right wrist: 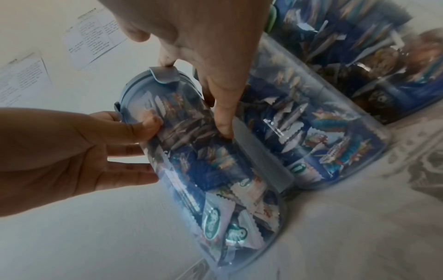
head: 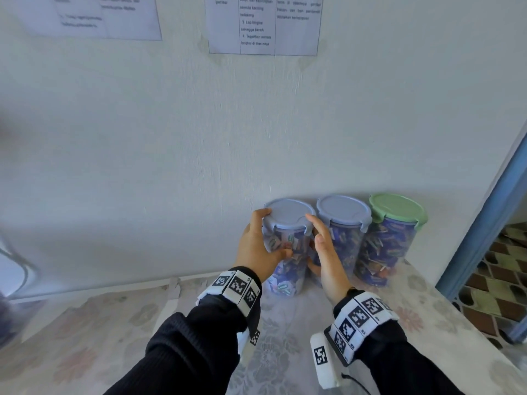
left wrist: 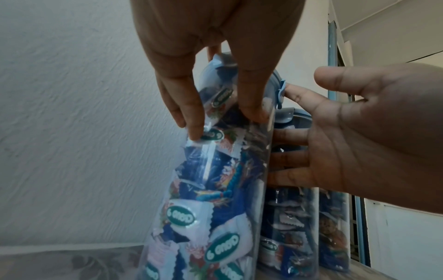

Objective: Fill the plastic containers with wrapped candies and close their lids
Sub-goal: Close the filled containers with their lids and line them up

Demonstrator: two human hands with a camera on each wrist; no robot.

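Observation:
Three clear plastic containers full of wrapped candies stand in a row against the wall. The left container (head: 285, 269) (left wrist: 215, 189) (right wrist: 215, 170) has a blue-grey lid (head: 288, 216) on it. My left hand (head: 268, 238) (left wrist: 220, 117) (right wrist: 95, 147) grips its left side, thumb across the front and fingers behind. My right hand (head: 322, 240) (left wrist: 347, 142) (right wrist: 215, 85) lies with straight fingers against its right side, slipped between it and the middle container (head: 342, 246). One right fingertip touches a lid clasp (right wrist: 166, 74). The middle lid (head: 343, 209) and the green lid (head: 397, 208) sit on their containers.
The containers stand on a table with a pale floral cloth (head: 285, 352), close to its far right corner. A blue door frame (head: 484, 223) and a tiled floor (head: 499, 266) lie beyond the table's right edge. Printed sheets (head: 262, 24) hang on the wall.

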